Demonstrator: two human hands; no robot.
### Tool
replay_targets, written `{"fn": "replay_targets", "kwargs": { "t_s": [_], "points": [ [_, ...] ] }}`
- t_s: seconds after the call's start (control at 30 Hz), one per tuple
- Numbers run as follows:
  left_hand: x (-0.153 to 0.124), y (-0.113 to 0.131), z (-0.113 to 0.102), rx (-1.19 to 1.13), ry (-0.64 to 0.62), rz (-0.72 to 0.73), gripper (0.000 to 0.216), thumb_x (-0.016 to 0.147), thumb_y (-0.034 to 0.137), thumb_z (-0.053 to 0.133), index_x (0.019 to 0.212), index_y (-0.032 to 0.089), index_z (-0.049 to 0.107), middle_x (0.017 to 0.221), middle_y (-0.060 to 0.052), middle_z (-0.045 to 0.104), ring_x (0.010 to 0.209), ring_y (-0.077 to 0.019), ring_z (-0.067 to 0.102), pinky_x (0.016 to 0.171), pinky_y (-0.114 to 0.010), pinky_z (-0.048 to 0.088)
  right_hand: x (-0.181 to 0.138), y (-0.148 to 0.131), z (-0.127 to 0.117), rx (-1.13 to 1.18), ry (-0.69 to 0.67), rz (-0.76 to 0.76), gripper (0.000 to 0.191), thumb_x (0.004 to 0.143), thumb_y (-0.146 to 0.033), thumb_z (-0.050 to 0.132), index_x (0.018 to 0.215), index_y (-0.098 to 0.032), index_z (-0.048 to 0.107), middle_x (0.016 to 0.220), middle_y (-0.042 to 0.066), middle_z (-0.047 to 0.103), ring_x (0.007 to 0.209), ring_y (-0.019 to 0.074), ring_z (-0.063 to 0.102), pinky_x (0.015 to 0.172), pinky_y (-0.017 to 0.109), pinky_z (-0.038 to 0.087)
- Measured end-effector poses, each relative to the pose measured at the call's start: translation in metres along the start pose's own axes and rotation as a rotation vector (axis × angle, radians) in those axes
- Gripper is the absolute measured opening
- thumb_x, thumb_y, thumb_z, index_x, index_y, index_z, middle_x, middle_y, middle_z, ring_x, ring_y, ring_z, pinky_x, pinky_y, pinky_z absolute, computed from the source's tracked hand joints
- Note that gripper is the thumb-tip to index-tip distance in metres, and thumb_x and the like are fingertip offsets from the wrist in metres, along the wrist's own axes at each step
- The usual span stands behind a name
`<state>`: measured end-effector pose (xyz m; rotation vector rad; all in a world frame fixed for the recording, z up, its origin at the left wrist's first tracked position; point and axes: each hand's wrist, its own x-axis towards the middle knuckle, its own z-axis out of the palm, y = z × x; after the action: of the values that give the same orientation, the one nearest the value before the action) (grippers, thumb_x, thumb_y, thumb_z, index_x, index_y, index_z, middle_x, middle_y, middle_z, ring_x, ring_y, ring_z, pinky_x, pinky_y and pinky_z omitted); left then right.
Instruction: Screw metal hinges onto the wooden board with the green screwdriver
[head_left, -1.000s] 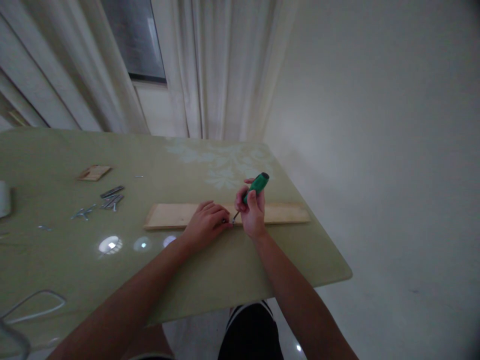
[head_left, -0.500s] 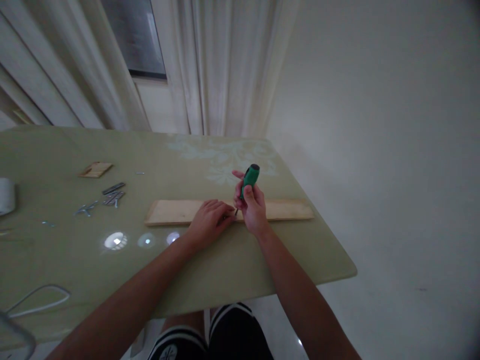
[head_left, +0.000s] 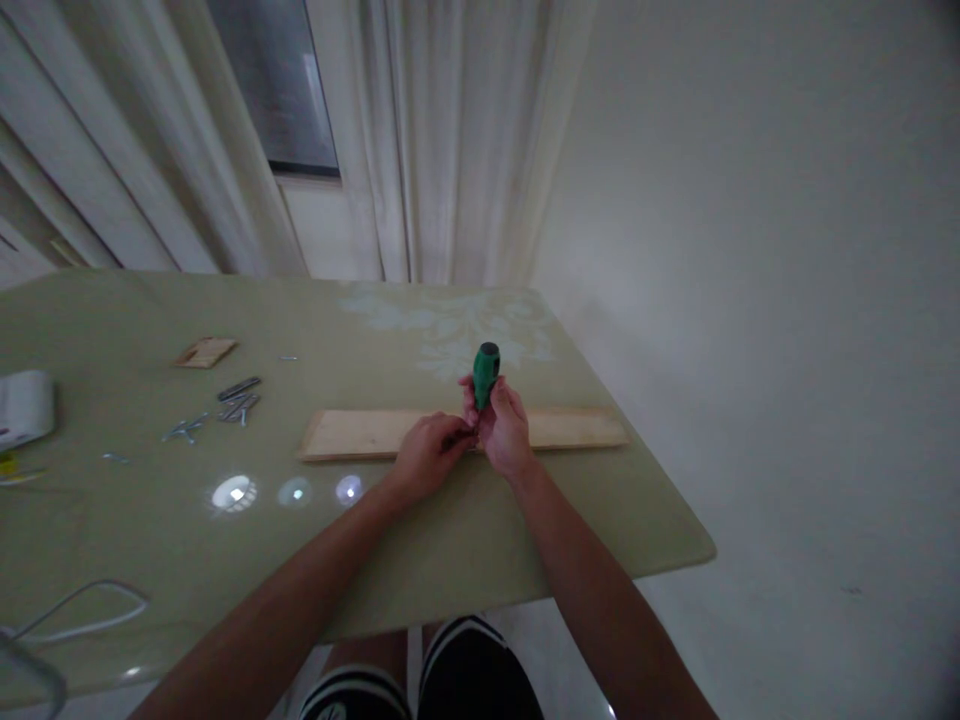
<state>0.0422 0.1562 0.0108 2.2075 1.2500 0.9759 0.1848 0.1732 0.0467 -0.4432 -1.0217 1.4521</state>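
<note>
And the green, black-capped screwdriver with the bulbous handle has swung from its rightward lean to nearly upright, closer to the left hand! It sits over the middle of the long, pale, flat wooden board, which lies on the glossy greenish desk. The right hand has its fingers wrapped round the handle; the left rests at the board's near edge, fingertips bunched by the tool. What they pinch, if anything, I can't tell, and the tip is hidden too.

To do this well, I'd say keep the shaft in line with whatever it's seated on, press steadily while turning, and let the left fingers brace without straying under the tip. Pinning the board firmly should stop it skating on that slick surface.

Containers? None I can make out: the silvery, slender metal pieces lie loose left of the board, and the white, rounded, boxy object farther left shows no contents.
</note>
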Motion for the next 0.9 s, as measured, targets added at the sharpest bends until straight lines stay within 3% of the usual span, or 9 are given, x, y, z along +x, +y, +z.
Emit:
{"fn": "replay_targets", "kwargs": {
  "t_s": [0.17,0.27,0.4,0.5,0.6,0.73,0.8,0.9],
  "points": [
    [-0.001,0.004,-0.001,-0.021,0.009,-0.035,0.009,0.095,0.023,0.070,0.096,0.021,0.078,0.083,-0.003,0.073,0.077,-0.0182,0.064,0.073,-0.027,0.045,-0.002,-0.003,0.002,0.006,-0.005,-0.072,0.046,0.081,-0.049,0.086,0.110,-0.031,0.055,0.081,-0.006,0.062,0.060,0.0097,0.048,0.055,0.022,0.039],
    [-0.001,0.006,-0.001,-0.003,0.024,-0.060,0.008,0.094,0.023,0.072,0.098,0.022,0.079,0.087,-0.003,0.075,0.079,-0.0185,0.065,0.074,-0.027,0.045,0.001,-0.002,0.002,-0.040,0.010,-0.089,0.037,0.090,-0.057,0.075,0.104,-0.026,0.061,0.073,-0.004,0.059,0.061,0.0112,0.049,0.054,0.023,0.038],
    [-0.001,0.008,-0.001,0.032,0.028,-0.072,0.006,0.093,0.023,0.073,0.097,0.022,0.078,0.088,-0.003,0.075,0.083,-0.0194,0.065,0.075,-0.028,0.045,0.001,0.000,0.002,-0.031,-0.002,-0.077,0.047,0.098,-0.067,0.057,0.102,-0.021,0.065,0.065,-0.003,0.054,0.058,0.0118,0.045,0.054,0.025,0.037],
    [-0.002,0.007,-0.001,0.034,0.043,-0.065,0.006,0.092,0.024,0.074,0.096,0.022,0.077,0.086,-0.003,0.075,0.084,-0.0199,0.066,0.076,-0.028,0.045,-0.001,-0.002,0.003,0.023,-0.004,-0.064,0.039,0.095,-0.062,0.066,0.111,-0.028,0.056,0.071,-0.005,0.057,0.056,0.0105,0.044,0.052,0.023,0.037],
    [0.000,0.005,-0.002,-0.010,0.047,-0.124,0.008,0.090,0.028,0.074,0.096,0.023,0.078,0.089,-0.002,0.076,0.085,-0.0199,0.066,0.077,-0.028,0.045,-0.001,-0.002,0.004,0.038,-0.002,-0.073,0.047,0.085,-0.049,0.083,0.113,-0.033,0.049,0.078,-0.008,0.061,0.056,0.0083,0.046,0.053,0.021,0.037],
    [0.008,0.001,-0.002,-0.153,-0.054,-0.223,0.017,0.086,0.037,0.075,0.088,0.020,0.076,0.080,-0.001,0.074,0.073,-0.0180,0.064,0.067,-0.027,0.043,0.002,0.000,0.003,-0.008,0.011,-0.073,0.035,0.094,-0.057,0.070,0.106,-0.027,0.058,0.074,-0.005,0.058,0.053,0.0085,0.044,0.047,0.022,0.034],
    [0.013,-0.002,-0.002,-0.216,-0.113,-0.225,0.020,0.084,0.039,0.075,0.084,0.019,0.073,0.074,0.000,0.071,0.066,-0.0165,0.061,0.061,-0.026,0.039,0.003,0.001,0.001,-0.023,-0.010,-0.062,0.043,0.098,-0.065,0.059,0.108,-0.023,0.062,0.074,-0.003,0.058,0.052,0.0090,0.043,0.045,0.023,0.033],
    [0.017,-0.005,-0.002,-0.264,-0.143,-0.237,0.024,0.081,0.041,0.074,0.081,0.018,0.069,0.067,0.001,0.066,0.062,-0.0153,0.057,0.058,-0.024,0.036,0.001,0.002,0.000,-0.018,-0.027,-0.062,0.042,0.093,-0.062,0.069,0.111,-0.026,0.059,0.079,-0.004,0.061,0.053,0.0083,0.044,0.047,0.023,0.035]
  ]
}}
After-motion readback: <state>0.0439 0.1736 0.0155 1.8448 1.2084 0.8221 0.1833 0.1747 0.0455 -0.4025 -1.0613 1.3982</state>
